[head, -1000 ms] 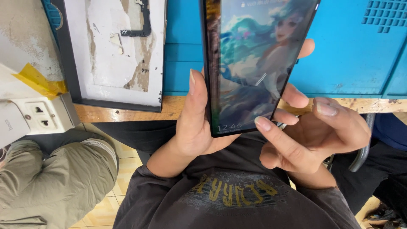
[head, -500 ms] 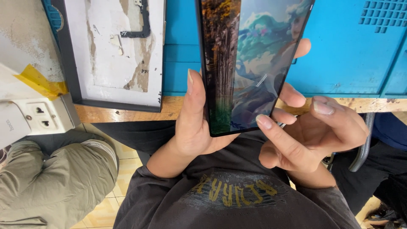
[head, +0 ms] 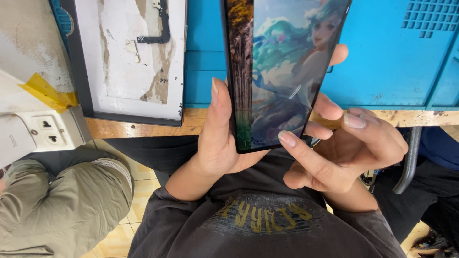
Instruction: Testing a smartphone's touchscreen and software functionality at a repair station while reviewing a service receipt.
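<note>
My left hand (head: 221, 138) grips a large tablet (head: 279, 67) from below and behind, thumb along its left edge, fingers showing past its right edge. The lit screen shows a colourful drawn picture of a figure with teal hair beside a tree trunk. My right hand (head: 344, 150) is just under the tablet's lower right corner, index fingertip touching the bottom edge of the screen, other fingers curled and holding nothing. The tablet is held above the edge of a blue-topped wooden table (head: 392, 71).
A dark-framed tablet back shell (head: 129, 57) with glue residue and a black flex cable lies on the table at left. A white power strip (head: 43, 131) with yellow tape sits at far left. Another person's khaki-clad leg (head: 62, 205) is at lower left.
The picture on the screen has slid sideways, the tree strip narrowing. The tablet has tilted slightly. My right index finger stays at the lower right corner.
</note>
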